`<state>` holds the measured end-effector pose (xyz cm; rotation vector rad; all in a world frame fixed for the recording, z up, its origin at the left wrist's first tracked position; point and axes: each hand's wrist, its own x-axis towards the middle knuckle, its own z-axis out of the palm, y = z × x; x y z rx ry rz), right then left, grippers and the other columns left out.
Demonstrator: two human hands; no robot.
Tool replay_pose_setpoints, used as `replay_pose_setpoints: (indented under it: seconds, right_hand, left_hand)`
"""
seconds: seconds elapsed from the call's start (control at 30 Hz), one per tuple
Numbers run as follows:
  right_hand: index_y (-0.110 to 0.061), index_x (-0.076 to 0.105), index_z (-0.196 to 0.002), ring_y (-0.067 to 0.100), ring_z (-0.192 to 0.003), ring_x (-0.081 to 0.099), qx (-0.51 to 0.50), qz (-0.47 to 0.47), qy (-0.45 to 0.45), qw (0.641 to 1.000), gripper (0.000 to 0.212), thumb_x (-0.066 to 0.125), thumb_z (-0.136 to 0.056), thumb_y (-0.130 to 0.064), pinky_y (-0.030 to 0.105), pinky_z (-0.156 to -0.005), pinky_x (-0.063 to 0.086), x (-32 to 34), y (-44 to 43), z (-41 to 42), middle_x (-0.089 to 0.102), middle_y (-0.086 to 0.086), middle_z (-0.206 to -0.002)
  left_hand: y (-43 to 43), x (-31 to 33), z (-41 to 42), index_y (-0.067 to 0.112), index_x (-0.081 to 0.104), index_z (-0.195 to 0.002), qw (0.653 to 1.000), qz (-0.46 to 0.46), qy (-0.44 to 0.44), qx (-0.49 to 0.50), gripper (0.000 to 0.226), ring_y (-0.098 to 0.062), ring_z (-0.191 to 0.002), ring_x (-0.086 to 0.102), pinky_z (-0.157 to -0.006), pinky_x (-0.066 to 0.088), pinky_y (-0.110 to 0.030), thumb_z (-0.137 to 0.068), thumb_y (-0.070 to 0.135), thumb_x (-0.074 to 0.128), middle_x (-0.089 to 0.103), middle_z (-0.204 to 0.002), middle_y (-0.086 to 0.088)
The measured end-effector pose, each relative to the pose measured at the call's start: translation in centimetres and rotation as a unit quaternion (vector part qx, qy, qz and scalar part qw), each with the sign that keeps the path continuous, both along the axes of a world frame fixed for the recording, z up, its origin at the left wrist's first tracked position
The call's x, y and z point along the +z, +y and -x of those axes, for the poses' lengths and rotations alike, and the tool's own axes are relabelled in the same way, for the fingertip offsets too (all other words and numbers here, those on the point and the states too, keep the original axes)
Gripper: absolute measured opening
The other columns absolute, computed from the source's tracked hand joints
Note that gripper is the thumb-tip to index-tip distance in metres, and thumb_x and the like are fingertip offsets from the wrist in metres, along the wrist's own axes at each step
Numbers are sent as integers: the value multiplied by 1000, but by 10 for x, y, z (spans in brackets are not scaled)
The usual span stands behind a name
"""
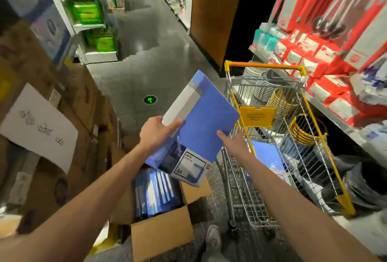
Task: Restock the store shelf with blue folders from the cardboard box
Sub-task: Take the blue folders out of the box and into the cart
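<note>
A blue folder (206,113) with a white spine label and an A4 sticker hangs in the air over the aisle, tilted. My left hand (156,132) grips its left edge, thumb across the white label. My right hand (235,139) holds its right lower edge, thumb on the blue cover. Below on the floor stands an open cardboard box (162,238) with several blue folders (156,193) upright inside. Another blue folder (267,153) lies in the shopping cart.
A wire shopping cart (272,85) with yellow trim stands right of the box, holding baskets and plates. Right of it runs a shelf (326,102) of red and white packs. Stacked cardboard cartons (62,115) fill the left. The aisle floor (150,69) stretches ahead.
</note>
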<state>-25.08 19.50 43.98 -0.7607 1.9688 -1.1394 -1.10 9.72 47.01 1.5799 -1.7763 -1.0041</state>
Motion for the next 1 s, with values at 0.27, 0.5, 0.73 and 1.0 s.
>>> replay_pose_setpoints:
  seconds: [0.27, 0.5, 0.73, 1.0]
  right_hand:
    - [-22, 54, -134, 20, -109, 68, -34, 36, -184, 982, 61, 66, -86, -57, 42, -88, 58, -8, 70, 58, 66, -2, -128]
    - [-16, 72, -99, 30, -96, 72, -269, 123, -177, 939, 31, 74, -87, -45, 48, -87, 58, -17, 127, 142, 75, 6, -106]
    - [-11, 70, -80, 35, -90, 71, -357, 88, -173, 914, 51, 78, -72, -61, 59, -80, 58, -32, 188, 247, 75, 9, -94]
    - [-13, 73, -88, 29, -86, 71, -345, 41, -126, 929, 49, 68, -76, -61, 54, -80, 58, -53, 223, 328, 74, 3, -92]
  left_hand:
    - [21, 2, 78, 9, 75, -102, 960, -141, 232, -69, 80, -27, -89, 76, -84, 61, -52, -53, 70, 88, 79, -97, -7]
    - [56, 8, 186, 3, 73, -100, 948, -215, 203, -118, 65, -29, -85, 76, -82, 61, -54, -67, 58, 86, 78, -95, -10]
    - [95, -3, 309, 8, 74, -89, 948, -249, 105, -167, 65, -30, -81, 75, -85, 61, -50, -64, 68, 81, 78, -89, -11]
    - [121, -44, 406, 8, 72, -102, 947, -270, 93, -147, 50, -20, -74, 73, -55, 57, -25, -88, 55, 71, 75, -89, -3]
